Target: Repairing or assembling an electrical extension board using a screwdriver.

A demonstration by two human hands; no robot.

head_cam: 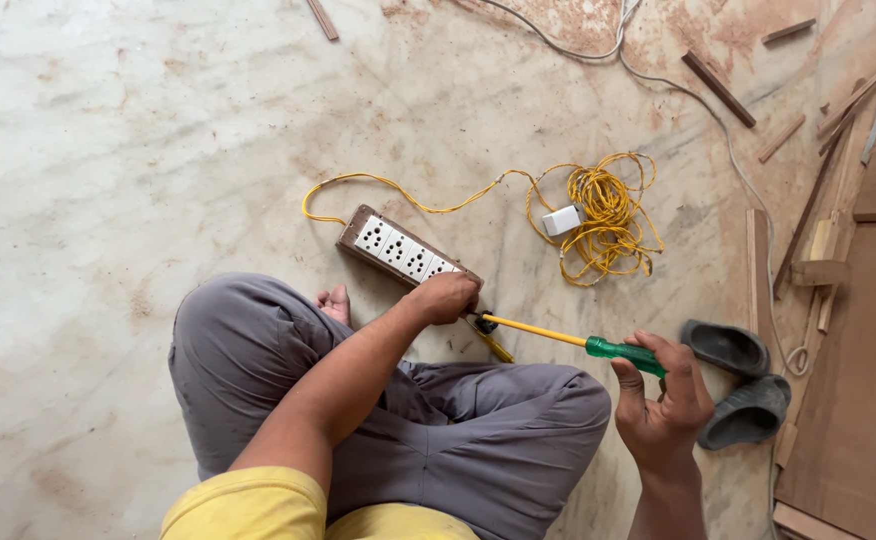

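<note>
I sit cross-legged on a stone floor. My left hand [445, 297] presses down on the near end of a brown extension board with white sockets [395, 250]. My right hand [660, 398] grips the green handle of a long screwdriver [573, 340]; its yellow shaft points left to the board's end beside my left hand. A small yellow-and-black tool [491, 341] lies on the floor just under the shaft. A yellow cable [603, 215] runs from the board to a loose coil with a white plug [561, 220] on it.
A pair of dark slippers [740, 382] lies right of my right hand. Wooden boards [873, 330] and several wood strips [719, 88] lie along the right side. A grey cord [718, 130] runs down from the top. My bare foot [335, 303] rests beside the board.
</note>
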